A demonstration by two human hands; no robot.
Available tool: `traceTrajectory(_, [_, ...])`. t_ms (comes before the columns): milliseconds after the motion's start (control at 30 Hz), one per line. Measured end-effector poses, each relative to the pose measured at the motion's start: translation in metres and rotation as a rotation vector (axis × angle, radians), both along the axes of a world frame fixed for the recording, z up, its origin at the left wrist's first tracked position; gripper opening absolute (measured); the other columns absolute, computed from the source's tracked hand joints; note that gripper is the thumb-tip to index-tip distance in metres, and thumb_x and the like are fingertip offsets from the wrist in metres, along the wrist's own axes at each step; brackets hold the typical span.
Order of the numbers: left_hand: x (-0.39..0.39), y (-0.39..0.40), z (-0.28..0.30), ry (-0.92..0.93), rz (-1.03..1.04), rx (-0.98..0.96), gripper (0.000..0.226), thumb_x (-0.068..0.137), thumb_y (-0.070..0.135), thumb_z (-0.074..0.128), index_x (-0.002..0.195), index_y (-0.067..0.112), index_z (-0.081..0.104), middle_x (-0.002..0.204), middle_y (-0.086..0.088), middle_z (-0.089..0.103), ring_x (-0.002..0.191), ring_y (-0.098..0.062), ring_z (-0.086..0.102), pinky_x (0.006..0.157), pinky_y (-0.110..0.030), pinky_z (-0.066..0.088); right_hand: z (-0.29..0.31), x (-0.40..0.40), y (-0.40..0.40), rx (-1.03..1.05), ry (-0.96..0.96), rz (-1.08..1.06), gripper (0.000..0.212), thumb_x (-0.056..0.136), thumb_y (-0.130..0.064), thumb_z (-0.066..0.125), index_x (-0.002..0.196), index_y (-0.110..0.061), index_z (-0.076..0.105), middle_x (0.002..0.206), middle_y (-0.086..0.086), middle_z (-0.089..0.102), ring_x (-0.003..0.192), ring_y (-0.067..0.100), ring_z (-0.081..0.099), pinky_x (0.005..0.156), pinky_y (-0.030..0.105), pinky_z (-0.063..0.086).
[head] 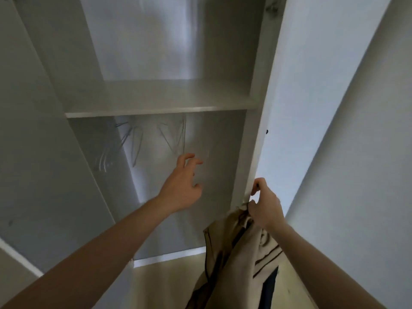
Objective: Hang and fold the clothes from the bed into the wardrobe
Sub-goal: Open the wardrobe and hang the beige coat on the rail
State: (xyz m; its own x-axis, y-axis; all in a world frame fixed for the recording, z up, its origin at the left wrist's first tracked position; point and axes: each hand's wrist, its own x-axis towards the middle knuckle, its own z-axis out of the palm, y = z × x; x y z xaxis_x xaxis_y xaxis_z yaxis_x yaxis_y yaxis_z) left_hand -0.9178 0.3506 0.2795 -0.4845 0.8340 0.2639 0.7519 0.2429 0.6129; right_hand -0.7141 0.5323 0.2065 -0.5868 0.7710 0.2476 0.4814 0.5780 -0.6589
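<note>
A beige garment with dark stripes hangs from my right hand, which grips its top edge beside the wardrobe's right side panel. My left hand is raised inside the open wardrobe with loosely curled fingers and holds nothing. It is just below a group of thin wire hangers that hang under the shelf. More wire hangers hang further left, blurred.
The open wardrobe door stands at the right, close to my right hand. The wardrobe's left wall fills the left side. A pale floor shows below the wardrobe's bottom edge.
</note>
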Motion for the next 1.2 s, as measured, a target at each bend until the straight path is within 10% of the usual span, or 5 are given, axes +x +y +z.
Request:
traceTrajectory(400, [0.045,0.083,-0.014,0.018,-0.295,-0.148,0.048,0.09,0.017,0.065,0.134,0.029,0.051,0.14,0.013,0.031,0.111,-0.013,0.055,0.085,-0.021,0.045,0.007,0.133,0.029,-0.03,-0.03,-0.338,0.057,0.088,-0.007,0.062,0.127,-0.042,0.041,0.132,-0.017,0.059,0.095,0.014,0.066,0.082,0.036,0.059])
traceTrajectory(800, [0.063,0.09,-0.043,-0.057,-0.531,-0.491,0.089,0.088,0.039,0.078,0.16,0.033,0.025,0.155,0.015,0.031,0.138,-0.01,0.041,0.108,-0.023,0.04,0.08,0.084,0.0,0.061,0.194,0.081,0.03,0.094,-0.009,0.069,0.109,-0.034,0.065,0.118,-0.019,0.067,0.064,-0.015,0.058,0.057,0.003,0.041])
traceTrajectory(933, [0.051,0.087,-0.05,-0.267,-0.541,-0.455,0.057,0.085,0.042,0.083,0.131,0.048,0.049,0.123,0.036,0.049,0.111,0.021,0.048,0.09,0.0,0.04,0.096,0.058,-0.002,0.032,0.242,0.155,0.027,0.095,-0.014,0.071,0.111,-0.034,0.066,0.122,-0.023,0.064,0.041,0.007,0.047,0.048,0.013,0.042])
traceTrajectory(1100, [0.004,0.074,-0.061,-0.172,-0.328,-0.41,0.038,0.102,0.041,0.059,0.072,0.017,0.057,0.072,0.007,0.057,0.069,-0.008,0.055,0.071,-0.029,0.044,0.093,0.028,0.005,0.013,0.211,0.08,0.02,0.092,-0.025,0.075,0.109,-0.034,0.068,0.116,-0.024,0.067,0.065,0.004,0.063,0.071,0.025,0.056])
traceTrajectory(1200, [-0.024,0.057,-0.06,-0.246,-0.187,-0.283,0.039,0.108,0.034,0.048,0.074,0.016,0.057,0.074,0.002,0.059,0.073,-0.017,0.058,0.074,-0.035,0.046,0.074,0.009,0.012,-0.022,0.152,0.029,0.016,0.092,-0.036,0.075,0.106,-0.033,0.069,0.11,-0.02,0.069,0.072,-0.006,0.058,0.081,0.023,0.052])
